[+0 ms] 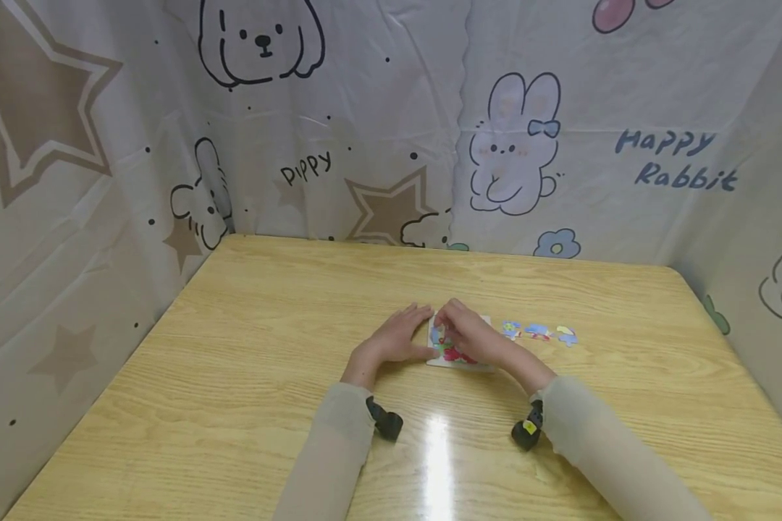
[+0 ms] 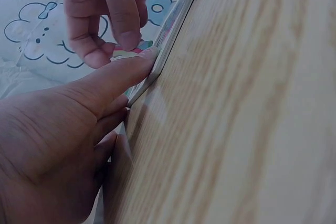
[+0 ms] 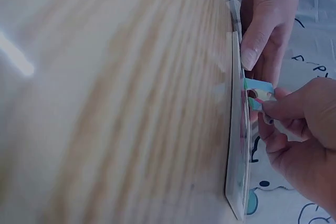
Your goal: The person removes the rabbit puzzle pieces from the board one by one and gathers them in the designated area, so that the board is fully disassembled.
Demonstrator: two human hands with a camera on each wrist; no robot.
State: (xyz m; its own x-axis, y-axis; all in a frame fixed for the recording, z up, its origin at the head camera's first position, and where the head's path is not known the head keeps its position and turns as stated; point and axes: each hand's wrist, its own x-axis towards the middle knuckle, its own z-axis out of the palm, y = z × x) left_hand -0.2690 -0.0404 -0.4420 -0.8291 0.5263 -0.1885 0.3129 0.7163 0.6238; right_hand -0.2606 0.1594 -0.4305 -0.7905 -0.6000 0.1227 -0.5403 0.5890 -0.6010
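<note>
A small jigsaw puzzle board (image 1: 459, 365) with a pale rim and a colourful picture lies flat on the table. My left hand (image 1: 394, 339) is at its left side, fingers fairly straight, with the thumb resting on the board's edge in the left wrist view. Over the board's left part, my right hand (image 1: 472, 334) pinches a puzzle piece (image 3: 259, 85) between thumb and fingers. That piece is light blue with other colours and stands tilted against the board surface in the right wrist view. In the head view, my right hand hides it and part of the picture.
Right of the board lie three loose puzzle pieces: a blue one with yellow (image 1: 511, 328), a blue and red one (image 1: 538, 331), and a yellow and blue one (image 1: 567, 335). The wooden table (image 1: 234, 362) meets a printed cloth (image 1: 391, 108) at its back and sides.
</note>
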